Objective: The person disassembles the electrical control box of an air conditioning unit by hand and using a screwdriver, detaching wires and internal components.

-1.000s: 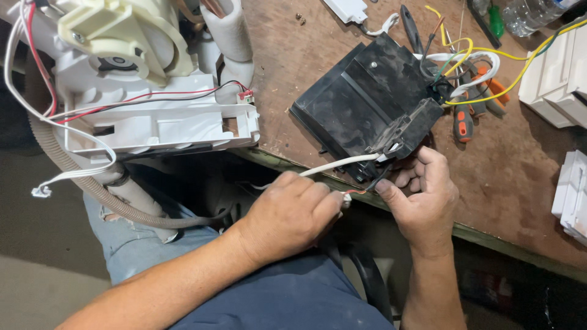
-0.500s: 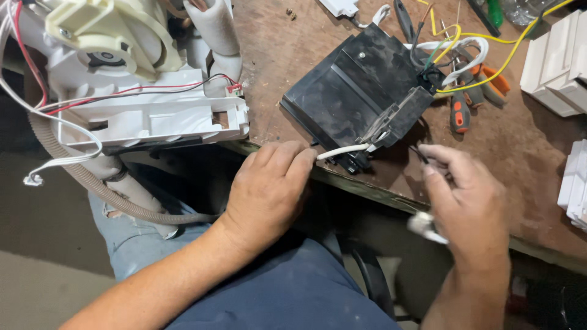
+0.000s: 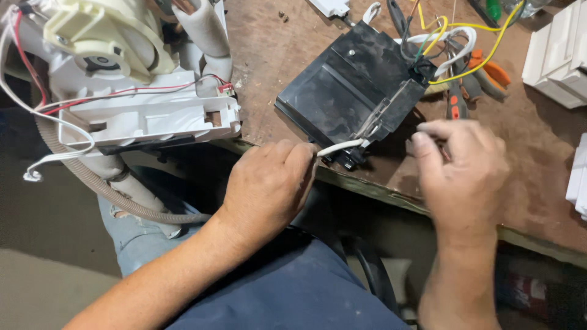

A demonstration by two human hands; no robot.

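Note:
My left hand (image 3: 269, 183) is closed on a white cable (image 3: 340, 146) that runs to the lower corner of a black plastic box (image 3: 348, 91) lying on the brown workbench (image 3: 275, 73). My right hand (image 3: 465, 171) hovers just right of the box's corner, its fingers curled around something thin; I cannot tell what it is. Yellow, white and green wires (image 3: 452, 36) come out of the box's far corner.
A white and cream appliance part (image 3: 122, 79) with red wires and a ribbed grey hose (image 3: 110, 189) hangs over the bench's left edge. Orange-handled pliers (image 3: 477, 79) lie behind the box. White plastic blocks (image 3: 559, 55) stand at the right.
My right hand has drawn away from the box's corner and risen to the right. My left hand has kept hold of the white cable by the bench's edge.

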